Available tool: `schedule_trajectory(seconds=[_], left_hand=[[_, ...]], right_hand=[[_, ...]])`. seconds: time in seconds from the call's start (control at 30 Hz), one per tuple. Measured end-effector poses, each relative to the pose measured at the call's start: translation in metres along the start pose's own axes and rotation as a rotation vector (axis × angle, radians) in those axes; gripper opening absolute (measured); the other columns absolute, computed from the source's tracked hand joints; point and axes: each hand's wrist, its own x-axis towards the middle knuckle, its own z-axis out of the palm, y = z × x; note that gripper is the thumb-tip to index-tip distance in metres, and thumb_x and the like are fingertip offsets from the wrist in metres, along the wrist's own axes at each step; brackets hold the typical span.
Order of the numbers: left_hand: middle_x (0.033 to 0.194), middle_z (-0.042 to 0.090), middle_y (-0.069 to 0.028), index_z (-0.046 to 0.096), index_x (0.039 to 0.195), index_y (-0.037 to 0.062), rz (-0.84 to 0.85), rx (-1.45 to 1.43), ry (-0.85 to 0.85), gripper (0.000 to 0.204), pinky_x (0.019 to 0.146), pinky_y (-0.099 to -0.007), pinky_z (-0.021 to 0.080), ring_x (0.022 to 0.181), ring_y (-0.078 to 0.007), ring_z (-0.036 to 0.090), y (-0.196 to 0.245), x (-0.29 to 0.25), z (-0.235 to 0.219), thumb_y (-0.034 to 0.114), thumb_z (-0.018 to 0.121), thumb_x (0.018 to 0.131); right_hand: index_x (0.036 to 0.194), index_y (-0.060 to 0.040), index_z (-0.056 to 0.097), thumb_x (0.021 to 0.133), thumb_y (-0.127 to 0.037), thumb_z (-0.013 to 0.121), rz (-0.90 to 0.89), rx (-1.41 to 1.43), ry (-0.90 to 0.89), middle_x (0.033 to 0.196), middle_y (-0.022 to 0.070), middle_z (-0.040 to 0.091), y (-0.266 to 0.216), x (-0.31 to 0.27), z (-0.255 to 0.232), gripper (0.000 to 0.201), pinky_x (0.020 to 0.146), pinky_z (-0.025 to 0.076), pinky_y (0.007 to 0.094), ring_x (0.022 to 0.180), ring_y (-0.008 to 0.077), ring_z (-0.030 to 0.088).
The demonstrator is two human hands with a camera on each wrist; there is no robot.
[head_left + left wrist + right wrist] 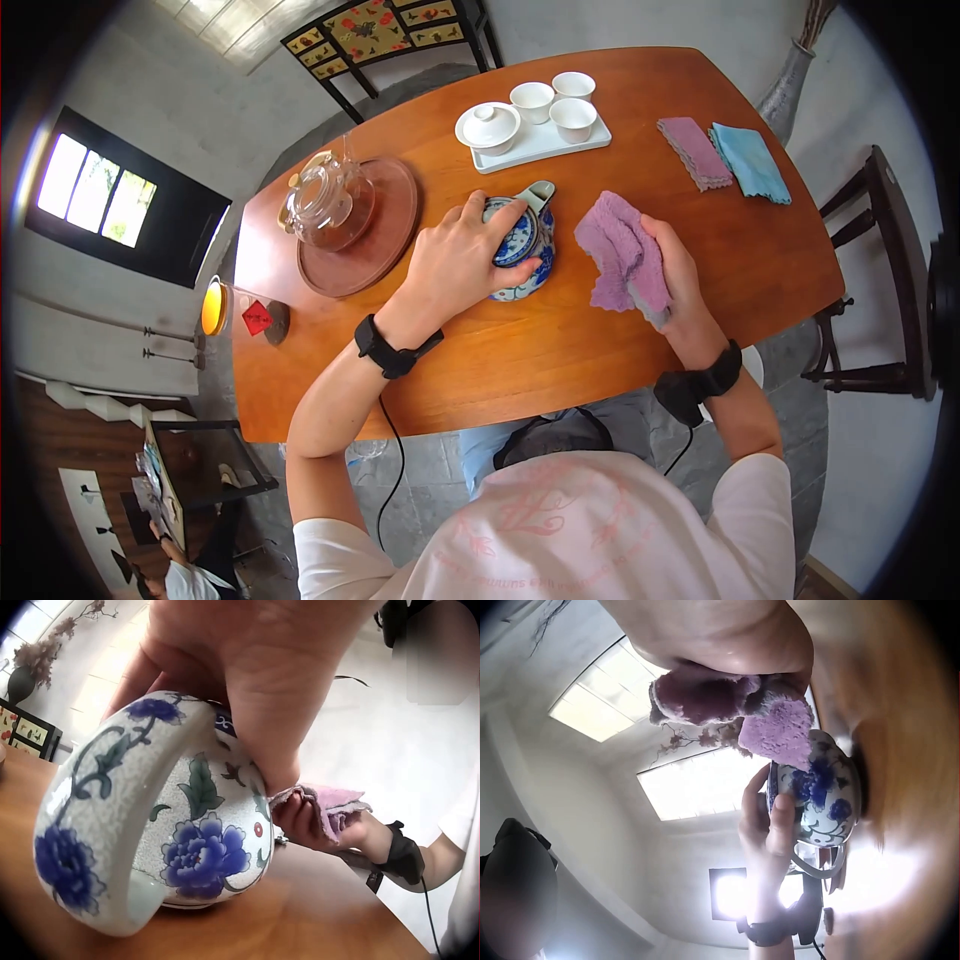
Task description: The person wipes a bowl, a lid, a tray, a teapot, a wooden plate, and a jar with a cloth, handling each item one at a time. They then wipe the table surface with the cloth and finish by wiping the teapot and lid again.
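A white teapot [199, 859] with blue flowers and green leaves stands on the wooden table. From above, my left hand [462, 252] grips it around the lid, thumb on one side and fingers on the other. Its spout [541, 192] points away from me in the head view, while the broad curved handle [71, 847] fills the near side of the left wrist view. To the right of the teapot, my right hand [676, 270] holds a crumpled purple cloth [622, 245] above the table. Part of this cloth is hidden behind the palm in the right wrist view.
A glass teapot [332, 205] sits on a round brown tray [395, 240] at the left. Behind are a lidded white bowl [490, 130] and three white cups on a white tray [530, 152]. Folded pink [692, 152] and blue cloths [750, 163] lie at the right.
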Motion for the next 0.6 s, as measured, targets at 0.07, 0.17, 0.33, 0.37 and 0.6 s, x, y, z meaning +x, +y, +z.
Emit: schedule_trajectory(seconds=[0.07, 0.17, 0.33, 0.37, 0.6], left_hand=[[0.109, 0.058, -0.0160, 0.056, 0.118, 0.0168, -0.027, 0.053, -0.039, 0.061, 0.060, -0.0381, 0.053, 0.079, -0.0319, 0.064, 0.004, 0.002, 0.000, 0.054, 0.067, 0.071], [0.112, 0.056, -0.0180, 0.049, 0.127, 0.0179, -0.092, 0.085, -0.078, 0.070, 0.061, -0.0376, 0.053, 0.083, -0.0318, 0.064, 0.010, -0.001, -0.002, 0.057, 0.065, 0.071], [0.122, 0.050, -0.0227, 0.036, 0.137, 0.0155, -0.097, 0.050, 0.012, 0.083, 0.067, -0.0383, 0.053, 0.092, -0.0339, 0.061, 0.013, -0.011, 0.003, 0.058, 0.065, 0.071], [0.126, 0.047, -0.0238, 0.033, 0.138, 0.0133, -0.120, 0.017, -0.006, 0.086, 0.071, -0.0389, 0.053, 0.096, -0.0349, 0.060, 0.014, -0.011, 0.001, 0.057, 0.066, 0.071], [0.109, 0.058, -0.0200, 0.049, 0.119, -0.0008, -0.251, -0.578, 0.150, 0.049, 0.080, -0.0387, 0.048, 0.097, -0.0323, 0.059, -0.014, -0.038, -0.020, 0.030, 0.064, 0.084]], right_hand=[[0.111, -0.0013, 0.053, 0.094, -0.029, 0.043, 0.005, -0.012, -0.010, 0.097, 0.0105, 0.062, 0.003, -0.002, 0.000, 0.035, 0.072, 0.052, 0.0331, 0.084, 0.0191, 0.062], [0.114, -0.0009, 0.051, 0.095, -0.028, 0.040, -0.012, 0.000, -0.012, 0.101, 0.0109, 0.061, 0.010, -0.007, 0.006, 0.035, 0.074, 0.052, 0.0330, 0.088, 0.0193, 0.061], [0.121, 0.0000, 0.046, 0.096, -0.025, 0.037, -0.024, -0.049, -0.058, 0.107, 0.0119, 0.058, 0.019, -0.019, 0.020, 0.036, 0.081, 0.049, 0.0336, 0.095, 0.0191, 0.059], [0.121, 0.0000, 0.046, 0.096, -0.025, 0.037, -0.018, -0.053, -0.064, 0.107, 0.0119, 0.058, 0.019, -0.021, 0.021, 0.036, 0.081, 0.049, 0.0336, 0.095, 0.0191, 0.059], [0.124, 0.0013, 0.045, 0.095, -0.022, 0.037, -0.080, -0.188, -0.071, 0.110, 0.0107, 0.057, 0.025, -0.038, 0.025, 0.038, 0.086, 0.046, 0.0313, 0.098, 0.0164, 0.056]])
